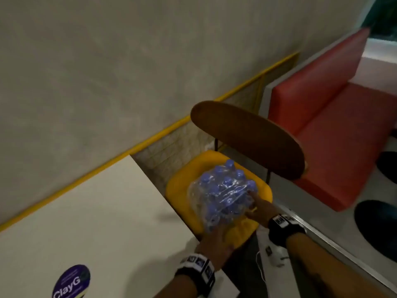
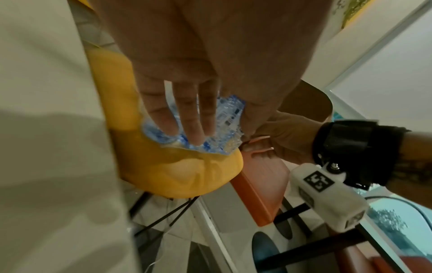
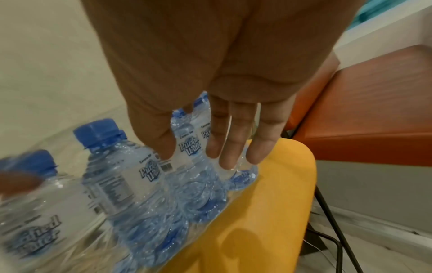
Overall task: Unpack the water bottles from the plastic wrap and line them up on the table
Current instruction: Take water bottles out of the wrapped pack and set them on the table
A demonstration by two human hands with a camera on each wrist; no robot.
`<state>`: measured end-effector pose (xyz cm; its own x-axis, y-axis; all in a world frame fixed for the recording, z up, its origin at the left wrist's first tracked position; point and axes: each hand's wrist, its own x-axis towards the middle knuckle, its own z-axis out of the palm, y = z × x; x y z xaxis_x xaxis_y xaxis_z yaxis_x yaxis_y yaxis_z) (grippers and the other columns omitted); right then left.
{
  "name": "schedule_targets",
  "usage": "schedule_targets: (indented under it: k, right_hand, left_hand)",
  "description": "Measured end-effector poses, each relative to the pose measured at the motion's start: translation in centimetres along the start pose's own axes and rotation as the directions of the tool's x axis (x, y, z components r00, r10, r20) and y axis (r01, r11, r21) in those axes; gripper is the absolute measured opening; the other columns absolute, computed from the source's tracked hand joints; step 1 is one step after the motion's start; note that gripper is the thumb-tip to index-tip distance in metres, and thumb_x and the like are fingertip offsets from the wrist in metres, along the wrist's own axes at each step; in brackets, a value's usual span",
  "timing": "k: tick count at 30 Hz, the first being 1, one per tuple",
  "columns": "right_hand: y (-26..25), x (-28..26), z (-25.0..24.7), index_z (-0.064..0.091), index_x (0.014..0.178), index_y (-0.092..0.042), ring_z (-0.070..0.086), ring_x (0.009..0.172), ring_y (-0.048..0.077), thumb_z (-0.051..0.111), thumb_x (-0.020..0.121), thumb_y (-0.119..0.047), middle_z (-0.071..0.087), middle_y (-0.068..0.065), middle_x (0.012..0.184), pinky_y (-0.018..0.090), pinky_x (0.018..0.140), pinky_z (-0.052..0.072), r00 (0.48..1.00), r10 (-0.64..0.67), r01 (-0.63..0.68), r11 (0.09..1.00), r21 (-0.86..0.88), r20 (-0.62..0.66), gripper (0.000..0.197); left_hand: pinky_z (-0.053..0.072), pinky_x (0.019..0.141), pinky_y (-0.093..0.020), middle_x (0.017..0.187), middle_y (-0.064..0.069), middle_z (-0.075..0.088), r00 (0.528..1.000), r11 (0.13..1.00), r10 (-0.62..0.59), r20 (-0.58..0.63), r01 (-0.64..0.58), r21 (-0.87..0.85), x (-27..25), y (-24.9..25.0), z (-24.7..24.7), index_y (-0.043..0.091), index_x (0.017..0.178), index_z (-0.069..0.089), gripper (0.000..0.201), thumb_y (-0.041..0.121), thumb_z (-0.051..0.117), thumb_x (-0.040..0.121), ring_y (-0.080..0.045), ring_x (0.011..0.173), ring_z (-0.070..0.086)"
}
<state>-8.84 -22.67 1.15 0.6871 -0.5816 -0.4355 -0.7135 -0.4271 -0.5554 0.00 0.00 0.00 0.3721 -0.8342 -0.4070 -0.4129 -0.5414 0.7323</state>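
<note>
A pack of small water bottles (image 1: 223,194) with blue caps, still in clear plastic wrap, rests tilted on the yellow chair seat (image 1: 182,190) beside the white table (image 1: 86,211). My left hand (image 1: 214,241) presses the pack's near side with straight fingers (image 2: 187,118). My right hand (image 1: 256,208) presses its right side, fingers (image 3: 230,147) straight along the bottles (image 3: 121,175). In the left wrist view the pack (image 2: 226,125) shows between both hands, with the right hand (image 2: 280,136) behind it.
The chair's dark wooden backrest (image 1: 247,136) curves behind the pack. A red bench (image 1: 343,130) stands at the right, and a grey wall with a yellow rail (image 1: 150,138) runs behind. A round purple sticker (image 1: 71,280) lies on the table's near part.
</note>
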Motion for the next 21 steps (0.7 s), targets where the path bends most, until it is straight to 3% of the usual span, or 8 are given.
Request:
schedule_targets:
  k: [2, 5, 8, 12, 13, 16, 21]
  right_hand:
    - [-0.1, 1.4, -0.1, 0.014, 0.152, -0.034, 0.059, 0.089, 0.017, 0.072, 0.083, -0.034, 0.061, -0.001, 0.105, 0.029, 0.078, 0.047, 0.996, -0.050, 0.053, 0.998, -0.043, 0.072, 0.090]
    - [1.0, 4.2, 0.9, 0.015, 0.147, -0.042, 0.065, 0.095, 0.022, 0.074, 0.066, -0.058, 0.065, 0.002, 0.119, 0.038, 0.080, 0.055, 0.991, -0.066, 0.072, 0.996, -0.051, 0.115, 0.101]
    - [1.1, 4.7, 1.2, 0.028, 0.144, -0.033, 0.066, 0.099, 0.026, 0.080, 0.069, -0.048, 0.067, 0.006, 0.120, 0.029, 0.076, 0.048, 0.994, -0.068, 0.077, 0.991, -0.111, 0.082, 0.092]
    - [0.9, 3.6, 0.8, 0.032, 0.141, -0.032, 0.063, 0.105, 0.020, 0.086, 0.065, -0.037, 0.063, -0.002, 0.118, 0.028, 0.083, 0.047, 0.992, -0.117, 0.122, 0.988, -0.097, 0.055, 0.093]
    - [1.2, 3.2, 0.9, 0.033, 0.138, -0.034, 0.062, 0.104, 0.017, 0.087, 0.064, -0.033, 0.061, -0.005, 0.115, 0.028, 0.084, 0.049, 0.991, -0.120, 0.124, 0.990, -0.066, 0.062, 0.092]
    - [1.5, 1.4, 1.1, 0.037, 0.131, -0.038, 0.064, 0.101, 0.016, 0.085, 0.065, -0.021, 0.061, -0.007, 0.112, 0.026, 0.079, 0.051, 0.989, -0.149, 0.149, 0.989, 0.001, 0.020, 0.083]
    - [0.8, -2.3, 1.1, 0.048, 0.124, -0.044, 0.062, 0.097, 0.004, 0.082, 0.066, -0.019, 0.062, -0.017, 0.106, 0.018, 0.077, 0.050, 0.981, -0.184, 0.189, 0.977, 0.098, -0.053, 0.072]
  left_hand:
    - [0.039, 0.115, -0.044, 0.164, 0.001, 0.032, 0.992, 0.997, -0.074, -0.105, 0.074, -0.002, 2.8, 1.6, 0.4, 0.042, 0.159, -0.004, 0.094, 0.047, 0.060, 0.091, -0.031, 0.145, 0.041]
    - [0.045, 0.099, -0.040, 0.155, -0.001, 0.041, 0.954, 0.977, -0.213, -0.213, 0.205, -0.058, 5.8, 3.2, 0.6, 0.044, 0.156, -0.004, 0.090, 0.046, 0.059, 0.092, -0.032, 0.130, 0.053]
    - [0.048, 0.103, -0.048, 0.147, -0.001, 0.045, 0.927, 0.958, -0.283, -0.244, 0.260, -0.125, 7.5, 2.8, 1.3, 0.042, 0.153, 0.007, 0.084, 0.046, 0.061, 0.090, -0.032, 0.125, 0.055]
    - [0.046, 0.103, -0.038, 0.145, -0.005, 0.049, 0.925, 0.940, -0.341, -0.167, 0.329, -0.093, 8.8, 1.6, 2.7, 0.044, 0.149, 0.019, 0.069, 0.046, 0.059, 0.093, -0.030, 0.123, 0.057]
    - [0.047, 0.099, -0.035, 0.141, -0.008, 0.056, 0.911, 0.933, -0.360, -0.199, 0.351, -0.082, 8.7, 1.9, 2.7, 0.034, 0.151, 0.028, 0.070, 0.042, 0.065, 0.091, -0.029, 0.121, 0.060]
    - [0.054, 0.097, -0.039, 0.128, -0.007, 0.066, 0.901, 0.945, -0.325, -0.287, 0.318, -0.072, 7.8, 2.7, 2.4, 0.024, 0.146, 0.042, 0.066, 0.029, 0.074, 0.087, -0.027, 0.115, 0.065]
    - [0.056, 0.095, -0.039, 0.126, 0.000, 0.068, 0.953, 0.982, -0.184, -0.240, 0.189, -0.002, 4.2, 2.8, 0.8, 0.029, 0.144, 0.044, 0.078, 0.045, 0.081, 0.077, -0.022, 0.110, 0.067]
